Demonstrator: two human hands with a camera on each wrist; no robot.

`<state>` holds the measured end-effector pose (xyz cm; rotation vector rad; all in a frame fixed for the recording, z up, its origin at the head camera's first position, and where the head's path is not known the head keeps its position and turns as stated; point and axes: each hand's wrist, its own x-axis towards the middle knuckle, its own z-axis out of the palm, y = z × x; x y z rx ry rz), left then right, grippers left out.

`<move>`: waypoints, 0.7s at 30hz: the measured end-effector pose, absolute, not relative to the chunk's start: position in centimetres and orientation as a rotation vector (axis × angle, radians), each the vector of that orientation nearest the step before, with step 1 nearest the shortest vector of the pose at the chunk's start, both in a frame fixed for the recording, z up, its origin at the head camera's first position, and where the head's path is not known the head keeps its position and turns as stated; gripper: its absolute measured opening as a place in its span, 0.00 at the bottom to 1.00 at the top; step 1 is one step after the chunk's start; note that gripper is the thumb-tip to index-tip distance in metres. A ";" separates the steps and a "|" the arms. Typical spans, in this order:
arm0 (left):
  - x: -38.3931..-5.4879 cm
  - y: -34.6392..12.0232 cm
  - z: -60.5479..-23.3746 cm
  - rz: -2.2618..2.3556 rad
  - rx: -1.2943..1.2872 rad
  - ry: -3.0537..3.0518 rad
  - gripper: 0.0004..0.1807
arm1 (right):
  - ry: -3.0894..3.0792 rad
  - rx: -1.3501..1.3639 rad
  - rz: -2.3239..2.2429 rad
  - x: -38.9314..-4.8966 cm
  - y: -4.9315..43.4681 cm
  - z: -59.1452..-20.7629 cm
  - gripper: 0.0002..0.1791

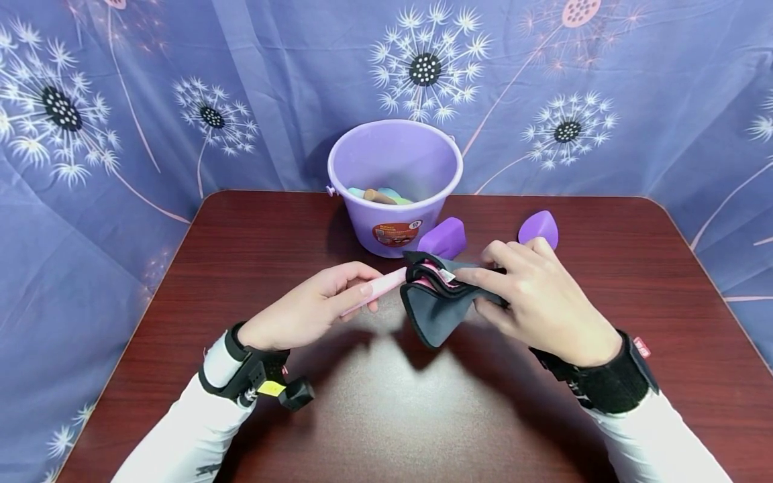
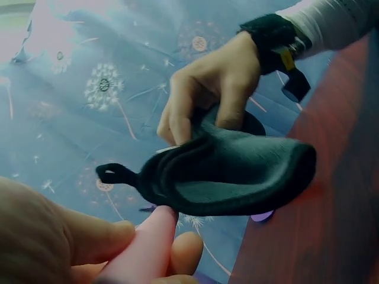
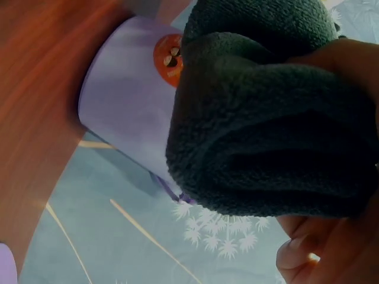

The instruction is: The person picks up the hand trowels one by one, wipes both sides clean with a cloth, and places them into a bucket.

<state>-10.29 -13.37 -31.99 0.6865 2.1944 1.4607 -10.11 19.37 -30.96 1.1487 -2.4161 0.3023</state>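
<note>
My left hand (image 1: 308,302) holds a slim light-pink object (image 1: 380,287) between thumb and fingers. Its far end meets the cloth, and its full shape is hidden. My right hand (image 1: 537,295) pinches a dark grey cloth (image 1: 437,312) with black edging, bunched in folds, a small white tag and a bit of pink lining. In the left wrist view a black loop (image 2: 115,173) sticks out from one edge of the cloth. Seen from the right wrist, the cloth (image 3: 260,142) looks thick and fuzzy. Both hands are above the table, in front of the bucket.
A lilac bucket (image 1: 356,221) stands at the table's back, with several coloured pieces inside. One purple plastic piece (image 1: 443,236) lies by its base, and another (image 1: 539,228) sits behind my right hand. The brown table (image 1: 266,235) meets a blue dandelion-print curtain (image 1: 290,87).
</note>
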 end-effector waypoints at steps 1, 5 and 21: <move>-10.2 -13.3 -32.0 1.449 0.683 2.218 0.10 | -2.417 1.147 0.309 -10.1 19.3 -31.0 0.21; -10.0 -12.9 -31.9 1.409 0.672 2.304 0.12 | -2.405 1.137 0.345 -10.0 19.1 -31.1 0.22; -9.8 -12.8 -32.2 1.352 0.782 2.423 0.11 | -2.339 1.019 0.418 -9.8 18.9 -31.0 0.20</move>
